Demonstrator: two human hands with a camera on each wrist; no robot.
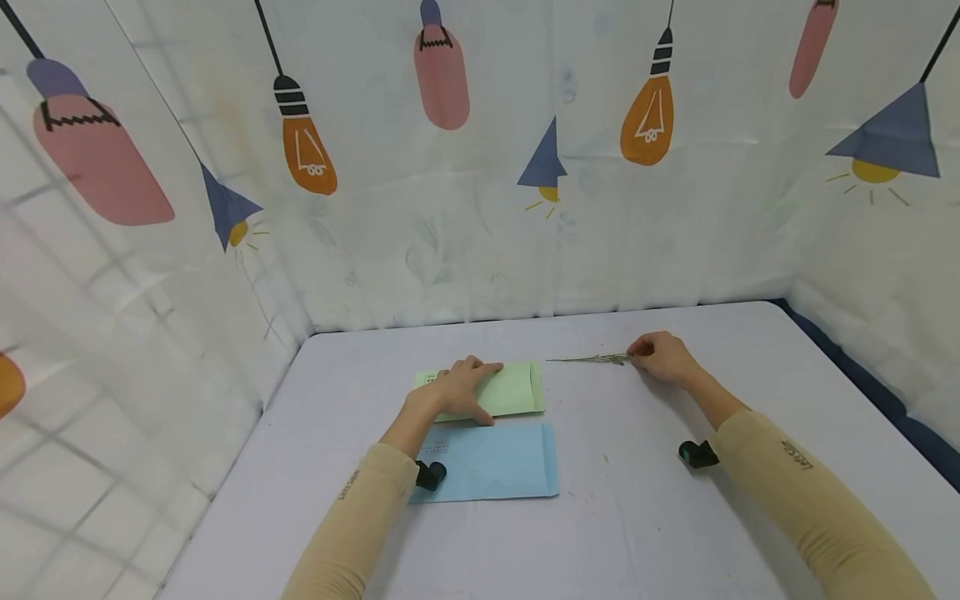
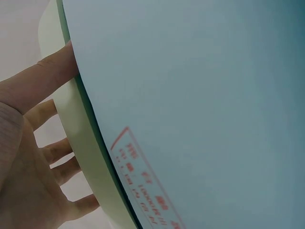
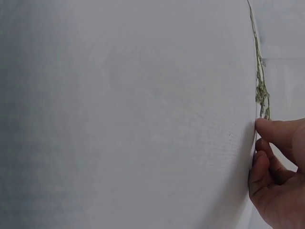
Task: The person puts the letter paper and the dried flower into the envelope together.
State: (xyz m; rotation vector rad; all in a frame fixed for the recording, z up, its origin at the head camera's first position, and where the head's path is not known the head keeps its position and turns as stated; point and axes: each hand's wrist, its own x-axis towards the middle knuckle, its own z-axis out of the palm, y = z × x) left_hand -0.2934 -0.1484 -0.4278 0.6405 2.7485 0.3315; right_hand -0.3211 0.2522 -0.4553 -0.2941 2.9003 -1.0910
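My left hand [image 1: 459, 392] rests on a pale green envelope [image 1: 517, 389], its fingers spread and the thumb out toward the near edge. Just nearer to me lies a light blue envelope [image 1: 498, 463]; in the left wrist view it fills most of the frame and shows red print. To the right, my right hand [image 1: 663, 358] pinches the bushy end of a thin dried plant sprig [image 1: 603, 359] at the table surface. The sprig's bare stem points left toward the green envelope. In the right wrist view, the sprig [image 3: 260, 90] runs up from the thumb and curled fingers.
A white cloth covers the table [image 1: 600, 533], with a few tiny crumbs right of the blue envelope. Behind and to the left hang white curtains [image 1: 480, 233] printed with lamps. Dark fabric [image 1: 855, 358] edges the table's right side. Black wrist devices stick out below both sleeves.
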